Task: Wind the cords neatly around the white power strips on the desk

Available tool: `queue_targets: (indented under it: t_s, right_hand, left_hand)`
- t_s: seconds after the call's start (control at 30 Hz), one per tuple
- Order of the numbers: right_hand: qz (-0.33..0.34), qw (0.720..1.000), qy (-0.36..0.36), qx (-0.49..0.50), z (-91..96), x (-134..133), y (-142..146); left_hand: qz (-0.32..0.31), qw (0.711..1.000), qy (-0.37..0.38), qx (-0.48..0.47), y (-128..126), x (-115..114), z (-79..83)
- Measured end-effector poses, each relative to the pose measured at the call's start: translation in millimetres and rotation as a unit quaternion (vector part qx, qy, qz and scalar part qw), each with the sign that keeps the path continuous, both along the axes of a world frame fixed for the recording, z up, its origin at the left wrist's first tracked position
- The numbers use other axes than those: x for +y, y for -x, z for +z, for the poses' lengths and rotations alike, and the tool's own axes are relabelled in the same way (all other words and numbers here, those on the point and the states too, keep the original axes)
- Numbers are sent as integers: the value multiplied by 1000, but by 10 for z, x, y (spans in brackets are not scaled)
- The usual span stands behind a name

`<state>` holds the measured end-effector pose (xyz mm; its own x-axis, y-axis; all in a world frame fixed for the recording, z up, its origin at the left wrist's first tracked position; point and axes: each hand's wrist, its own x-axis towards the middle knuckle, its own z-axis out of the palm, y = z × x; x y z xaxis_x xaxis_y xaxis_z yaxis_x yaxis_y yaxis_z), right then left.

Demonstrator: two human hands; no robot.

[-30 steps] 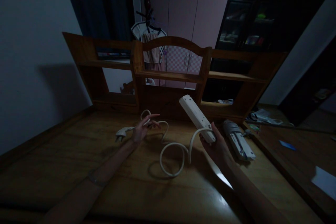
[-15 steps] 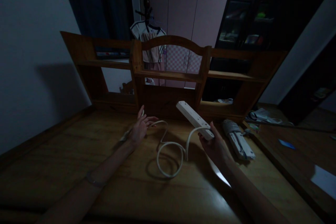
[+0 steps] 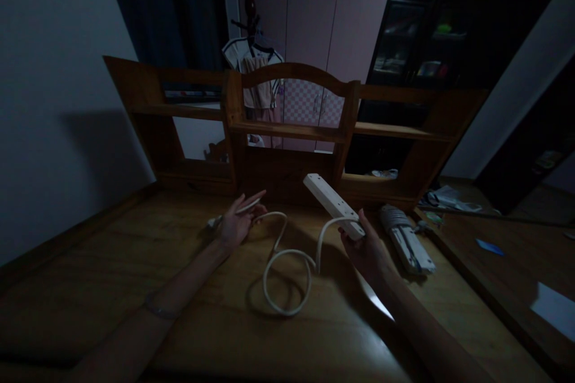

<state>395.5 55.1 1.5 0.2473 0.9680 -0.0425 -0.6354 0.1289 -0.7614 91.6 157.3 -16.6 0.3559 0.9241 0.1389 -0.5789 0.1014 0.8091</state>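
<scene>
My right hand point(image 3: 369, 246) grips the near end of a white power strip point(image 3: 335, 204), which is tilted up off the desk with its far end to the left. From that near end the white cord point(image 3: 287, 313) runs down, makes a loose loop above the desk and goes over to my left hand point(image 3: 236, 224). The cord passes between the fingers of my left hand, which are closed around it, with the index finger stretched out. A pale end piece, perhaps the plug point(image 3: 212, 223), shows just left of that hand; its details are too dim to tell.
A second power strip point(image 3: 409, 245) with its cord wound around one end lies on the desk point(image 3: 202, 323) to the right. A wooden shelf unit point(image 3: 291, 128) stands along the back. Beyond the right edge, a lower surface holds a blue card point(image 3: 489, 246) and white paper point(image 3: 554, 311).
My left hand has turned a little, and its raised fingers now point more to the right. The cord loop has swung slightly left and down. My right hand and the power strip have hardly moved.
</scene>
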Motion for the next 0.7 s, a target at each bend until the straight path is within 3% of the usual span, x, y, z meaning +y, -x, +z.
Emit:
queue_targets:
  t_s: [0.23,0.5,0.7]
  right_hand:
    - [10,996,22,85,-41,34,-18]
    - [20,994,7,104,58,-11,17]
    - [18,995,-10,101,47,-2,-18]
  left_hand:
    - [-64,988,140,0,-19,-61,-21]
    - [-97,988,120,14,-212,-35,-47]
    - [-144,983,110,24,-758,45,89]
